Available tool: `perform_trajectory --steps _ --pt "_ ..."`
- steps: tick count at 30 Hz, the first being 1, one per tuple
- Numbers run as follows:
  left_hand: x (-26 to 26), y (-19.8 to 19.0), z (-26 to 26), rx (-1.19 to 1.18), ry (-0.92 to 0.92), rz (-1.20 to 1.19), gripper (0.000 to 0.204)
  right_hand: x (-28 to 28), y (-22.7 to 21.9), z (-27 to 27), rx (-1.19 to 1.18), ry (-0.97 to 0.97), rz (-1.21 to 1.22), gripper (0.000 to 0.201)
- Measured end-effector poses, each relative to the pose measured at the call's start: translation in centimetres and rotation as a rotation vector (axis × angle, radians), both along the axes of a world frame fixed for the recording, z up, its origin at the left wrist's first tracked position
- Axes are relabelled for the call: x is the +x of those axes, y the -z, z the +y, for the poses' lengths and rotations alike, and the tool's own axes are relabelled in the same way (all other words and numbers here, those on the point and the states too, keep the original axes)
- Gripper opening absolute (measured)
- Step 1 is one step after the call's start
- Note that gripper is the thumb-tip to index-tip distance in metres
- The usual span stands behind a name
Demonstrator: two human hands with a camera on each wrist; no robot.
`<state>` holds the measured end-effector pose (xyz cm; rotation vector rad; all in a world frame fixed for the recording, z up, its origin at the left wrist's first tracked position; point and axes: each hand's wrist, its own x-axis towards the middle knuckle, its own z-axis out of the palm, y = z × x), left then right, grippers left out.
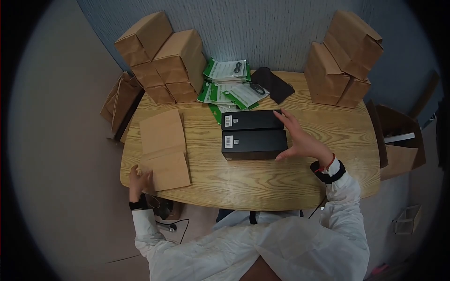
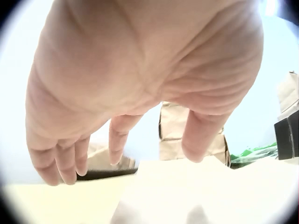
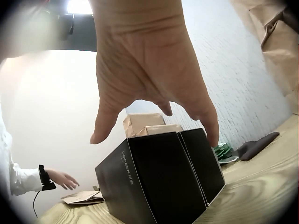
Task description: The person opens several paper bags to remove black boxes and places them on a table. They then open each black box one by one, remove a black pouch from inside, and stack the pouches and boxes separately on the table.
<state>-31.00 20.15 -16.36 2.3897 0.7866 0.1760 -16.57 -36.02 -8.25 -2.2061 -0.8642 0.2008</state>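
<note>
Two black boxes [image 1: 253, 144] with white labels lie side by side on the wooden table; the right wrist view shows pale lettering on one black box [image 3: 159, 175]. At their right end my right hand [image 1: 302, 140] is spread wide, thumb by the near side and fingers by the far side. In the right wrist view that hand [image 3: 145, 70] arches over the boxes with its thumb apart from them. By the table's left front edge, my left hand [image 1: 139, 180] hovers beside a flat, folded brown paper bag [image 1: 163, 140], its fingers loosely bent, nothing visible in the grasp.
Filled paper bags [image 1: 180, 58] stack at the back left, and more paper bags [image 1: 344, 61] stand at the back right. Between them are green-and-white packets [image 1: 227, 89] and a dark pouch [image 1: 273, 84]. An open carton [image 1: 398, 136] stands off the right edge.
</note>
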Motion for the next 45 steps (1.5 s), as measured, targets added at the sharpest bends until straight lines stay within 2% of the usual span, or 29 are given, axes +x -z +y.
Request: perform_trajectory --steps 1,3,4,6,8,10,12,13,15,16,18,21,23,26,28,29,31,32,34,35,37,42,45 --pt "0.1 -1.0 -1.1 -0.003 0.001 -0.001 0.059 0.0 0.3 -0.2 0.021 0.03 0.016 0.121" --pt "0.1 -4.2 -4.5 0.351 0.032 -0.174 0.051 0.5 1.2 -0.6 0.04 0.059 0.033 0.121" --pt "0.3 -5.8 -6.7 0.346 0.028 -0.171 0.051 0.9 1.9 -0.9 0.102 0.075 0.092 0.12" --pt "0.9 -8.5 -11.5 -0.045 0.191 -0.386 0.049 1.2 2.6 -1.2 0.156 0.083 0.155 0.12" --pt "1.9 -9.1 -15.5 -0.28 0.39 -0.47 0.054 1.2 2.7 -1.1 0.16 0.057 0.208 0.122" --pt "3.5 -8.8 -18.9 -0.4 0.569 -0.432 0.062 0.6 2.3 -0.9 0.128 0.033 0.254 0.123" --pt "6.0 -5.8 -21.5 -0.557 0.675 -0.399 0.079 0.1 2.2 -0.8 0.097 0.019 0.296 0.124" --pt "6.8 -5.6 -23.0 -0.559 0.677 -0.402 0.079 -0.2 2.3 -0.8 0.137 0.021 0.35 0.125" --pt "8.2 -5.1 -25.4 -0.543 0.701 -0.127 0.092 -0.4 2.9 -1.0 0.177 0.035 0.405 0.126" --pt "8.8 -4.4 -25.8 -0.548 0.711 -0.122 0.092 -0.5 3.4 -1.1 0.158 0.066 0.413 0.126" --pt "9.8 -2.9 -26.4 -0.631 0.883 -0.231 0.105 -0.9 4.0 -1.7 0.141 0.112 0.429 0.127" --pt "10.3 -2.3 -26.7 -0.567 0.884 -0.271 0.109 -1.1 3.8 -1.5 0.136 0.143 0.515 0.128" --pt "10.6 -2.4 -26.7 -0.534 0.878 -0.29 0.11 -0.8 4.7 -1.3 0.096 0.095 0.296 0.128" --pt "11.1 -2.9 -26.7 -0.515 0.825 -0.253 0.11 0.2 5.3 -0.9 0.165 0.062 0.312 0.129" --pt "11.7 -2.5 -26.4 -0.552 0.942 -0.299 0.106 0.0 4.4 -0.7 0.246 0.085 0.379 0.129" --pt "11.9 -2.2 -26.4 -0.55 0.944 -0.298 0.106 -0.1 4.0 -0.6 0.32 0.108 0.45 0.13" --pt "11.6 -1.6 -27.1 -0.747 0.876 -0.249 0.102 -0.1 4.7 -1.1 0.273 0.118 0.364 0.13" --pt "11.5 -1.6 -27.5 -0.749 0.873 -0.247 0.102 -0.1 5.0 -1.3 0.224 0.127 0.276 0.131" --pt "11.0 -1.6 -28.2 -0.785 0.859 -0.255 0.098 -0.6 5.3 -1.8 0.18 0.154 0.248 0.13" --pt "11.1 -1.3 -28.3 -0.789 0.858 -0.254 0.098 -0.9 5.3 -2.0 0.137 0.183 0.215 0.13" --pt "11.4 -0.9 -28.4 -0.601 0.909 -0.275 0.097 -1.2 5.5 -2.6 0.142 0.19 0.217 0.129" --pt "11.4 -0.8 -29.3 -0.646 0.92 -0.294 0.097 -1.8 5.6 -3.2 0.143 0.197 0.139 0.127" --pt "11.3 -0.9 -29.4 -0.638 0.925 -0.297 0.097 -2.0 5.4 -3.2 0.165 0.218 0.223 0.126"
